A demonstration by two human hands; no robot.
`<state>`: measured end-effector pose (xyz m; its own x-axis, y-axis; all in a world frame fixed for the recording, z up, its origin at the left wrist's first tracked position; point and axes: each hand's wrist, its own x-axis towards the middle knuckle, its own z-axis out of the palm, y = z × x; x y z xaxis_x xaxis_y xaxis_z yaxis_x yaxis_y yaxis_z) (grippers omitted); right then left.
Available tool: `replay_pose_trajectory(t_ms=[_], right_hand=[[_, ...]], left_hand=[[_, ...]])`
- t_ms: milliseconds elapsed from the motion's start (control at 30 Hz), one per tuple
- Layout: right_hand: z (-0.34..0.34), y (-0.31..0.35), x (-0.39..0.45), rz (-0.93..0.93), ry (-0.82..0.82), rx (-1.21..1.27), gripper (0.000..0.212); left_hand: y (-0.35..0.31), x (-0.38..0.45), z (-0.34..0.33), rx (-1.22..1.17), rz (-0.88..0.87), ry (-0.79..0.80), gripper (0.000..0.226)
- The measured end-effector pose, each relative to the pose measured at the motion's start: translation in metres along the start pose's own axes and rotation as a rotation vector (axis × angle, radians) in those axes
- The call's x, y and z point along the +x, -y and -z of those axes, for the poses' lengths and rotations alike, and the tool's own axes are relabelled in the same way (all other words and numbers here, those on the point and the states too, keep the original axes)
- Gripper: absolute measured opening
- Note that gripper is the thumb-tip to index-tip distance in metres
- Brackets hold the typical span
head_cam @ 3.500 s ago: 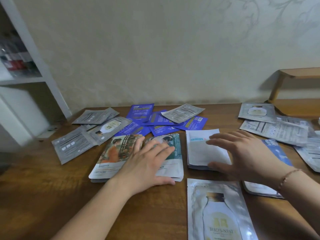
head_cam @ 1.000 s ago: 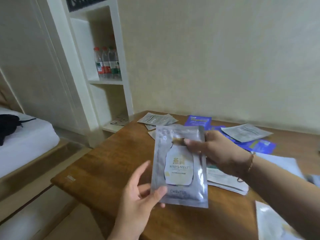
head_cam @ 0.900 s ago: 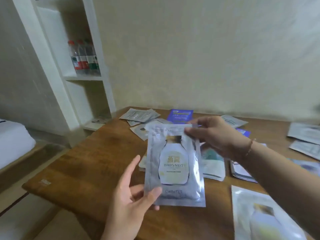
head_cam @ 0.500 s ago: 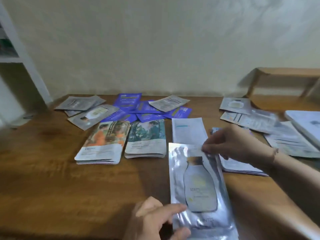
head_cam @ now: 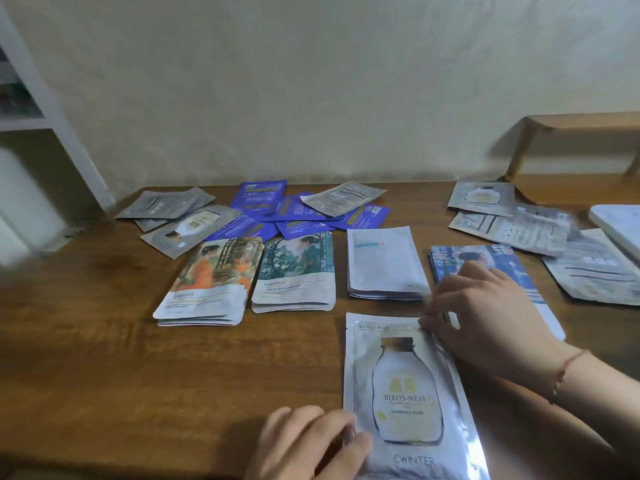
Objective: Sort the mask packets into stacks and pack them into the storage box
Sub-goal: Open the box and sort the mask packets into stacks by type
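Both hands, left (head_cam: 308, 441) and right (head_cam: 485, 317), pinch the silver bottle-print packet (head_cam: 405, 393) flat on the table (head_cam: 104, 358).

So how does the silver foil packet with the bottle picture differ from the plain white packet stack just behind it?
The silver foil packet with the bottle picture is shiny and printed with a bottle and "BIRD'S-NEST"; the plain white packet stack is matte and nearly blank. The silver packet lies nearest the person, with the left hand at its lower edge and the right hand at its top corner; no hand touches the white stack. Both lie flat on the wooden table.
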<state>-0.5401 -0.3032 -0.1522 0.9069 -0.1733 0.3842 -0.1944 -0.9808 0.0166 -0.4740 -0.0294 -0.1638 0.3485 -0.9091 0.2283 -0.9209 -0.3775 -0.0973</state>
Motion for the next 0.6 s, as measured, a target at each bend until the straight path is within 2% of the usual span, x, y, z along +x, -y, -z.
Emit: replay_pose_trajectory(t_ms=[33,100,133,167,233,267,333,367,400,467,500,533,567,600], right_hand=[[-0.002,-0.001,-0.002,0.022,-0.022,-0.017,0.012],[-0.005,-0.002,-0.004,0.055,-0.047,-0.057,0.019],[-0.005,-0.001,-0.005,0.065,-0.050,-0.075,0.022],[-0.007,-0.002,-0.006,0.081,-0.053,-0.093,0.025],[-0.010,-0.002,-0.009,0.121,-0.052,-0.124,0.029],[-0.011,-0.002,-0.010,0.133,-0.051,-0.128,0.029],[-0.011,-0.003,-0.010,0.141,-0.059,-0.121,0.027],[-0.010,-0.004,-0.009,0.137,-0.057,-0.110,0.025],[-0.009,-0.003,-0.007,0.126,-0.049,-0.095,0.024],[-0.012,-0.003,-0.005,0.110,-0.037,-0.059,0.026],[-0.014,-0.004,-0.006,0.109,-0.031,-0.045,0.027],[-0.017,-0.006,-0.008,0.106,-0.027,-0.031,0.030],[-0.020,-0.008,-0.009,0.103,-0.037,-0.016,0.033],[-0.022,-0.010,-0.010,0.090,-0.062,0.002,0.037]], left_hand=[[-0.002,-0.003,-0.006,-0.009,0.019,0.014,0.033],[-0.008,-0.014,-0.020,-0.289,0.138,0.055,0.028],[-0.011,-0.024,-0.028,-0.430,0.150,0.065,0.033],[-0.016,-0.029,-0.037,-0.595,0.160,0.018,0.049],[-0.015,-0.037,-0.040,-0.732,0.237,-0.059,0.084],[-0.010,-0.034,-0.041,-0.761,0.177,-0.038,0.085],[-0.008,-0.028,-0.037,-0.722,0.065,0.047,0.059],[-0.009,-0.026,-0.034,-0.665,0.092,0.047,0.047],[-0.009,-0.027,-0.034,-0.606,0.080,-0.013,0.041],[-0.015,-0.027,-0.020,-0.656,0.011,-0.014,0.031],[-0.007,-0.017,-0.039,-0.674,-0.017,-0.046,0.023],[0.008,-0.016,-0.049,-0.592,0.035,-0.058,0.018],[0.022,-0.027,-0.080,-0.805,0.164,0.098,0.025],[0.032,-0.024,-0.103,-1.008,0.198,0.188,0.036]])
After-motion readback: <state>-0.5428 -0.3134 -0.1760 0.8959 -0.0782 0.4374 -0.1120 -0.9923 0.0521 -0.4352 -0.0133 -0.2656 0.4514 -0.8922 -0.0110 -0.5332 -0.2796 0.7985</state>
